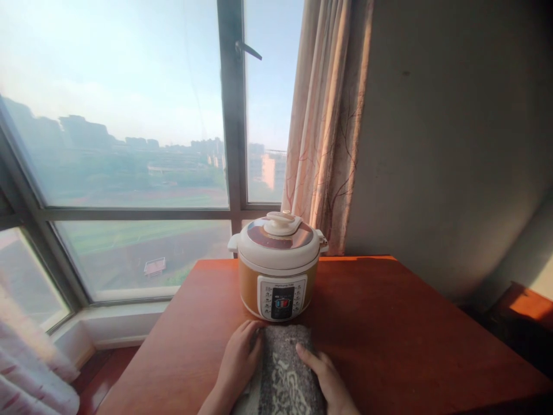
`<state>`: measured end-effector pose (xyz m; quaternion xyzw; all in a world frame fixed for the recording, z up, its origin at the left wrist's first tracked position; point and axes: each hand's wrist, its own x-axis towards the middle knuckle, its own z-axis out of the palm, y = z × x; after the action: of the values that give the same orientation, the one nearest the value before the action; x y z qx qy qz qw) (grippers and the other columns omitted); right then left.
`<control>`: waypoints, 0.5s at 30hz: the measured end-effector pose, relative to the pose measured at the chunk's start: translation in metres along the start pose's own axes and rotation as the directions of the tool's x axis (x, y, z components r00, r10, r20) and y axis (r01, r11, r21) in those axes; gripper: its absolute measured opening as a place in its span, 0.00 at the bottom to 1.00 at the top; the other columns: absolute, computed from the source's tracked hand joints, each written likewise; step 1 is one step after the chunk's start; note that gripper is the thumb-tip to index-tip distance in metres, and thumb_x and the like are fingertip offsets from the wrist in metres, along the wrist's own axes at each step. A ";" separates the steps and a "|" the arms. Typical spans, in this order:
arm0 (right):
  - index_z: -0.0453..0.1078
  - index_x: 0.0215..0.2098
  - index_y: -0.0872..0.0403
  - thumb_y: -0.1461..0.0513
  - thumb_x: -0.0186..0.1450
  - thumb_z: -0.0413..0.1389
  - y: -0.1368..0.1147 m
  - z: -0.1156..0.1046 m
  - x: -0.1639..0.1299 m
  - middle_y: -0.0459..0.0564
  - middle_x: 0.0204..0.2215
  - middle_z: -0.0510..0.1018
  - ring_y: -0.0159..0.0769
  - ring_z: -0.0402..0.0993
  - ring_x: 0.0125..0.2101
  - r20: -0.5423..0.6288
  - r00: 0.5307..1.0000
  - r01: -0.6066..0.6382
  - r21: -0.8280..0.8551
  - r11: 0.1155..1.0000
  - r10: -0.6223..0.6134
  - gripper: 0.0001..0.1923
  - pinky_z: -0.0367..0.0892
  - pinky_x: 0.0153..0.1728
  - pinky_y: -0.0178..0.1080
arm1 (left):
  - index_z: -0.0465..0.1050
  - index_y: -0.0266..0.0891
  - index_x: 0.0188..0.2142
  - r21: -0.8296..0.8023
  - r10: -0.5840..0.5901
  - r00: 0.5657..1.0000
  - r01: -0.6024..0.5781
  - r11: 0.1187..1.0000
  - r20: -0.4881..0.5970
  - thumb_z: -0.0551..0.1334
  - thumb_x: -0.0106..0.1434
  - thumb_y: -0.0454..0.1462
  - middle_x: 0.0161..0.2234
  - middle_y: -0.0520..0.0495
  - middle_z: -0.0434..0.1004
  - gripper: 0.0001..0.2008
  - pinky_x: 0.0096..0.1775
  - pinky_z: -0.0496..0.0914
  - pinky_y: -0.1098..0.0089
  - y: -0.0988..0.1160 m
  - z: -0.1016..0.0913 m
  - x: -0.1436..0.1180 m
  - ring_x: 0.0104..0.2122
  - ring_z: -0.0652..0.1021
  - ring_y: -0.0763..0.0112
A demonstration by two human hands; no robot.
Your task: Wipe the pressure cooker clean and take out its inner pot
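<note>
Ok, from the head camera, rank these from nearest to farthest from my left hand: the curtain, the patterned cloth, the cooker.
1. Patterned cloth: directly under the left hand, on the table's near edge.
2. Cooker: just beyond the fingertips, mid-table.
3. Curtain: behind the cooker, hanging by the window on the right.

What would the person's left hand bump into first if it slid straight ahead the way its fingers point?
Probably the cooker: the left hand points toward its base, close ahead on the table.
</note>
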<state>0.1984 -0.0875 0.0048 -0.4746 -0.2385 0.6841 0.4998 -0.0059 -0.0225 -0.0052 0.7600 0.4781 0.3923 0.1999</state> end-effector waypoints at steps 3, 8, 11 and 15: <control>0.78 0.41 0.57 0.46 0.42 0.72 0.001 0.003 -0.005 0.56 0.36 0.83 0.54 0.79 0.44 -0.007 1.000 0.007 0.045 0.999 -0.007 0.34 0.69 0.51 0.49 | 0.77 0.43 0.40 -0.025 -0.002 1.000 0.002 1.000 -0.021 0.55 0.64 0.35 0.41 0.43 0.82 0.11 0.45 0.74 0.63 0.001 -0.001 0.000 0.42 0.81 0.59; 0.79 0.41 0.47 0.45 0.48 0.68 -0.004 0.000 -0.012 0.52 0.35 0.84 0.54 0.80 0.43 0.068 0.989 -0.142 0.153 0.978 0.132 0.25 0.70 0.49 0.53 | 0.78 0.42 0.40 -0.128 -0.046 0.998 0.042 0.991 -0.032 0.56 0.63 0.36 0.41 0.43 0.83 0.12 0.46 0.73 0.62 0.001 -0.002 0.002 0.43 0.81 0.58; 0.78 0.41 0.52 0.44 0.50 0.65 -0.006 -0.002 -0.015 0.55 0.33 0.84 0.56 0.81 0.41 0.147 0.959 -0.266 0.176 0.948 0.242 0.27 0.70 0.48 0.56 | 0.79 0.41 0.39 -0.247 -0.119 0.992 0.108 0.963 -0.028 0.57 0.63 0.39 0.40 0.43 0.84 0.12 0.45 0.74 0.62 -0.002 -0.001 0.004 0.41 0.81 0.57; 0.78 0.40 0.57 0.44 0.52 0.64 0.003 0.002 -0.020 0.58 0.32 0.84 0.55 0.81 0.39 0.210 0.942 -0.309 0.224 0.924 0.264 0.28 0.71 0.47 0.54 | 0.80 0.39 0.38 -0.340 -0.209 0.977 0.184 0.922 -0.037 0.60 0.60 0.42 0.38 0.43 0.84 0.13 0.44 0.75 0.62 -0.010 -0.002 0.007 0.41 0.82 0.56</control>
<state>0.1966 -0.1065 0.0113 -0.3746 -0.1201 0.8139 0.4276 -0.0112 -0.0120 -0.0080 0.6483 0.4853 0.4732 0.3469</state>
